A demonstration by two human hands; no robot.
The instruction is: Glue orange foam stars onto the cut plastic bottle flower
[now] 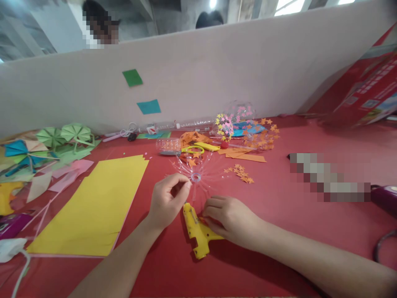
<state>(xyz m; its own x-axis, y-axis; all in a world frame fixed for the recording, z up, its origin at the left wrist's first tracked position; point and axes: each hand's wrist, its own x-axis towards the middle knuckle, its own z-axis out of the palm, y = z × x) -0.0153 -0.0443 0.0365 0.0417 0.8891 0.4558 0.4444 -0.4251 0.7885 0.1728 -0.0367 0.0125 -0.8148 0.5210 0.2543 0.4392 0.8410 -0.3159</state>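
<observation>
A clear plastic bottle cut into thin strips (214, 177) lies fanned out on the red table around its neck ring (195, 177). My left hand (170, 196) is closed in a pinch at the left edge of that ring; a clear strip seems to be between the fingertips, though it is hard to see. Just below lies a yellow hot glue gun (198, 238), its nozzle pointing away from me. My right hand (231, 217) has its fingers curled over the gun's trigger side and handle, partly hiding them. Small orange paper stars (240, 171) lie right of the strips.
Yellow paper sheets (93, 207) cover the left, beside folded green paper fans (76, 131) and another yellow glue gun (9, 196). Yellow-handled scissors (194, 149) and star-covered plastic pieces (225, 126) lie at the back, before a white partition (192, 74). A red box (366, 87) stands right.
</observation>
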